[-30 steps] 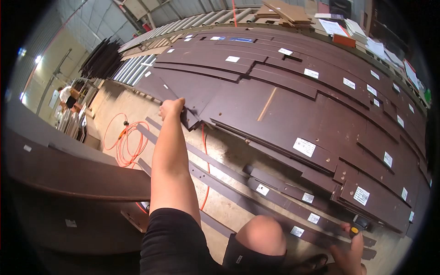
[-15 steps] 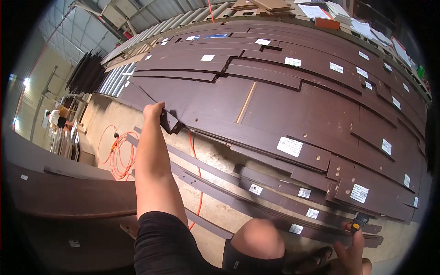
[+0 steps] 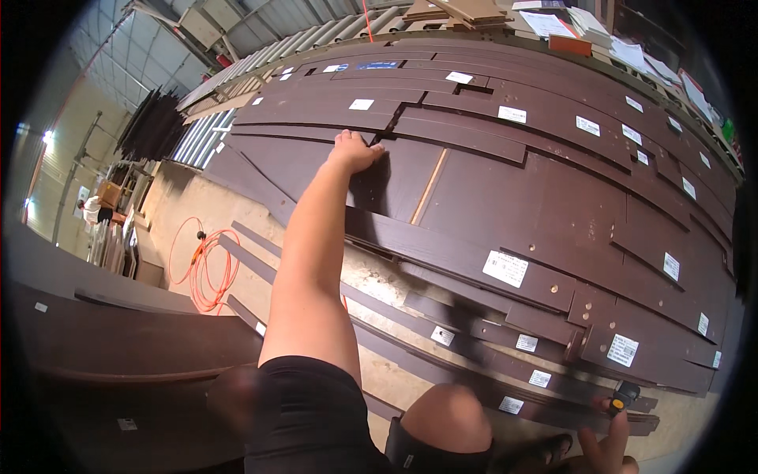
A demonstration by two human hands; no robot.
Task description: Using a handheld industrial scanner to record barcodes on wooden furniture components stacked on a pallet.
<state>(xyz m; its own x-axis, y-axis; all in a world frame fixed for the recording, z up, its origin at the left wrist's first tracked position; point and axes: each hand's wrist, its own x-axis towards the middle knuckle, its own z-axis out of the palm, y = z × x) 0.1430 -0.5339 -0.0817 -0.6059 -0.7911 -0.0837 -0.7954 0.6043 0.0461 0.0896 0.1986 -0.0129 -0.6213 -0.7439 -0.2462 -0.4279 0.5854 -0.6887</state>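
My left hand reaches over the stacked boards, its fingers bent at the near edge of a dark brown board that carries a white label. How firmly they grip that edge cannot be told. Under the wrist lies a wide brown panel; a narrower labelled strip runs along the stack's near side. At the lower right, my right hand has its fingers bent around a small black device with a round yellow button. Part of this hand falls outside the picture.
Long labelled planks lie on the floor before my knee. A coiled orange hose is at left, near large brown panels. Rollers stand behind. Papers lie far right. Another person is in the left background.
My left hand has left the near left corner of the stack, which it held, and moved farther away and rightward to another board's edge. My right hand stays low with the black device.
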